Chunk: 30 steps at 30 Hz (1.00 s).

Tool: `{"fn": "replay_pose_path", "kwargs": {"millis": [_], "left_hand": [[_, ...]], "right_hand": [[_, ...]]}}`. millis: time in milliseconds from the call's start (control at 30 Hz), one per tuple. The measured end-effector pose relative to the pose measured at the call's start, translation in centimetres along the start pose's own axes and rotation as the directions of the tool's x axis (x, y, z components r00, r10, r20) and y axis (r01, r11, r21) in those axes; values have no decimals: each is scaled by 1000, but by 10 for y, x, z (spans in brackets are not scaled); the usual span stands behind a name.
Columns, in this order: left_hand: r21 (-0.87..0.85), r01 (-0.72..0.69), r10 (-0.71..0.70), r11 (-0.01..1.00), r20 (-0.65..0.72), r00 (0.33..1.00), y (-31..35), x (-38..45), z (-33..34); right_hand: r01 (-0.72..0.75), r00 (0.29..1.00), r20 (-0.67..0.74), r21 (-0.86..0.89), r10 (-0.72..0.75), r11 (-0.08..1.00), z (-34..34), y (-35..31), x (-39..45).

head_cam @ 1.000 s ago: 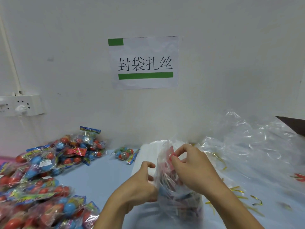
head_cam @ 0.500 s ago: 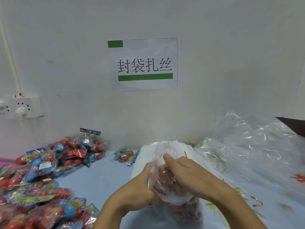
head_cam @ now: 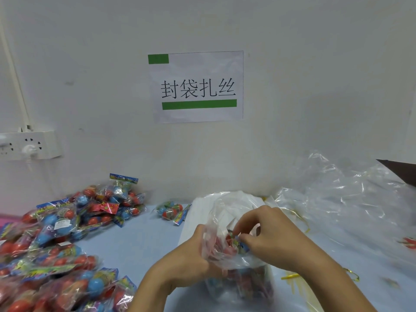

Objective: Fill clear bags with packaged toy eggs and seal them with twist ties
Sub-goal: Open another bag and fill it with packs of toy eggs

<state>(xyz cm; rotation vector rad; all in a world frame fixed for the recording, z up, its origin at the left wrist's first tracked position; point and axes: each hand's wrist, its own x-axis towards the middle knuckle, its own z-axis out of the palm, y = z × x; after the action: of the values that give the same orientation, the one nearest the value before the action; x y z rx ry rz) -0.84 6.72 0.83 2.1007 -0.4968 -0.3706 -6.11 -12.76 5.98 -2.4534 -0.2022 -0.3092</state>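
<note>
At far left a heap of egg packs spreads over the blue table, with one stray pack lying apart nearer the middle. Just right of that, at bottom centre, stands the bag, already loaded with packs and resting on the table between the two wrists. It looks thin, soft and slippery, with a lumpy, fairly heavy load low down, so the sensible place to take hold is the loose film above the contents, gathered into a neck; a grip lower down would likely slide or let the packs shift. The left hand has its fingers curled round the bag's left side, bunching the film at the mouth. The right hand is partly closed at the top of the bag, thumb and forefinger pinching at the film or a pack edge; which one I cannot tell. Further right, gold ties lie scattered near a pile of spare bags.
</note>
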Motion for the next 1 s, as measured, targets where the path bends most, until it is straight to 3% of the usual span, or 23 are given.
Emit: {"fn": "replay_pose_path", "kwargs": {"millis": [133,333,633,1000], "left_hand": [[19,3,-3,1000,-7,1000,1,0,1],[46,-15,16,999,-9,1000,5,-1,3],[73,-54,55,996,-19,998,5,0,2],[32,-86,86,996,-16,996,2,2,2]], "right_hand": [[-17,998,66,-107,24,994,-1,3,-1],[-164,986,-59,-162,157,973,12,-1,0],[-165,986,-27,73,167,984,18,-6,8],[-84,996,48,142,78,986,13,-9,7]]}}
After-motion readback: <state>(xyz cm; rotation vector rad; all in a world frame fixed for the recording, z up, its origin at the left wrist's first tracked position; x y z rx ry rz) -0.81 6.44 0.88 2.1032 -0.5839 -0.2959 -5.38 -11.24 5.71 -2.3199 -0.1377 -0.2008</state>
